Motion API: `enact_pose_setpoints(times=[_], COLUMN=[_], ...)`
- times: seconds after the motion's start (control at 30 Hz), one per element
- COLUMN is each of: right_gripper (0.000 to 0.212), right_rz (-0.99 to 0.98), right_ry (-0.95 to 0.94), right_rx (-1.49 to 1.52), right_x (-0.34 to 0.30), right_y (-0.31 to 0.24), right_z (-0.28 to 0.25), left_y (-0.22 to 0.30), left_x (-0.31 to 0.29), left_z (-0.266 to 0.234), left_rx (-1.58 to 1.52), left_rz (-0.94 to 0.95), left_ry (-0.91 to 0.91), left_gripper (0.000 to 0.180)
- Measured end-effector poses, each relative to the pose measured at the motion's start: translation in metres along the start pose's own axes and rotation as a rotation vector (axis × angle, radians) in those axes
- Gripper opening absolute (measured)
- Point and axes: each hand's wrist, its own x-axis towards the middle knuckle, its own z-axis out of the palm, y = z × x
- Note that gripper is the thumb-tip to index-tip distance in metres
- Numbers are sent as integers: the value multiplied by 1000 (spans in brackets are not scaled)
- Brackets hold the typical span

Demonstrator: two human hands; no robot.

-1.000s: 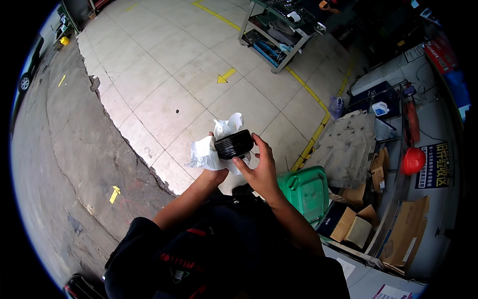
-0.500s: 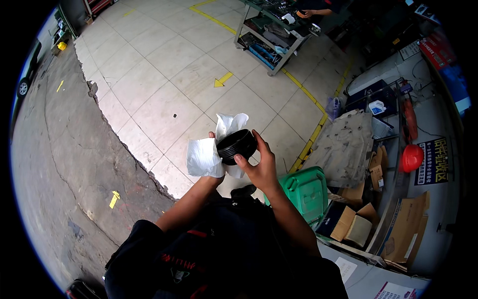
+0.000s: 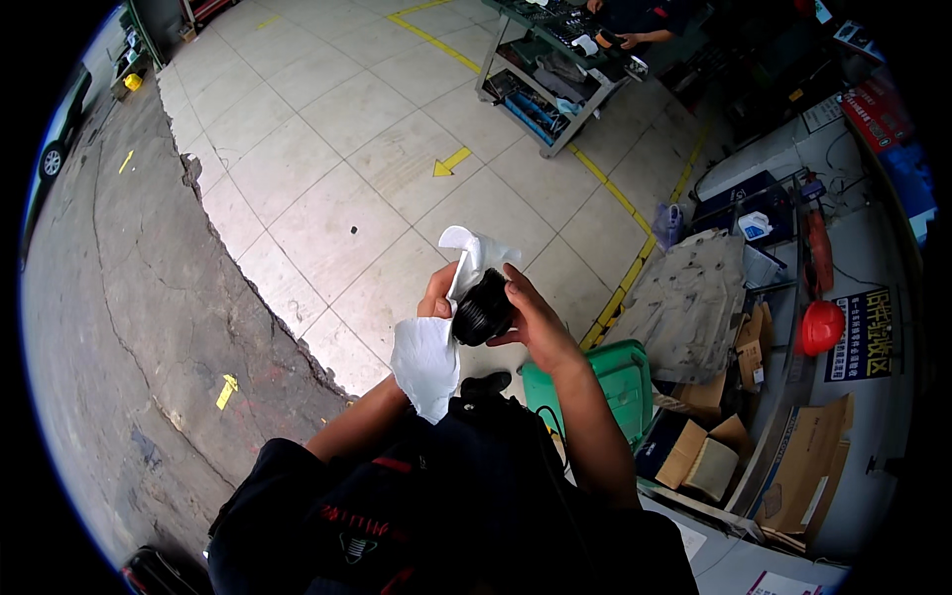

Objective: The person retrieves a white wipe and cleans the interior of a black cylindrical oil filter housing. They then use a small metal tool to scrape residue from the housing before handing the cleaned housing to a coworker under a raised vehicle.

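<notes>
A black ribbed round part (image 3: pixel 484 307), like a short rubber sleeve or cap, is held in front of me above the tiled floor. My right hand (image 3: pixel 535 319) grips it from the right, thumb at the upper side and fingers below. My left hand (image 3: pixel 437 295) is closed on a white paper wipe (image 3: pixel 426 365), which it presses against the part's left side. One end of the wipe stands up above the part and the other hangs down over my left wrist. The side of the part under the wipe is hidden.
A green bin (image 3: pixel 631 382) stands by my right forearm. Beyond it are a flat grey panel (image 3: pixel 684 307), open cardboard boxes (image 3: pixel 694 451) and a red helmet (image 3: pixel 822 328). A tool cart (image 3: pixel 550 84) is ahead, with another person's hand (image 3: pixel 629 41) over it. A yellow arrow (image 3: pixel 451 163) marks the floor.
The black part has been turned so its ribbed side shows instead of its open mouth. My left hand has moved up, and the wipe now hangs lower. The view has shifted slightly.
</notes>
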Motion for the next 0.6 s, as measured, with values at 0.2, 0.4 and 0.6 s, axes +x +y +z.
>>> enact_pose_setpoints(times=[0.2, 0.4, 0.6], right_gripper=[61, 54, 47], right_rz=[59, 13, -136], right_ry=[-95, -42, 237], right_rx=[321, 396, 139], right_x=[0, 5, 22], right_y=[7, 26, 28], right_z=[16, 32, 41], left_y=[6, 18, 17], left_x=[3, 10, 11], left_z=[-8, -23, -11], left_rx=[458, 705, 630], left_rz=[341, 487, 305], left_ry=[-116, -360, -262], left_gripper=[88, 83, 89])
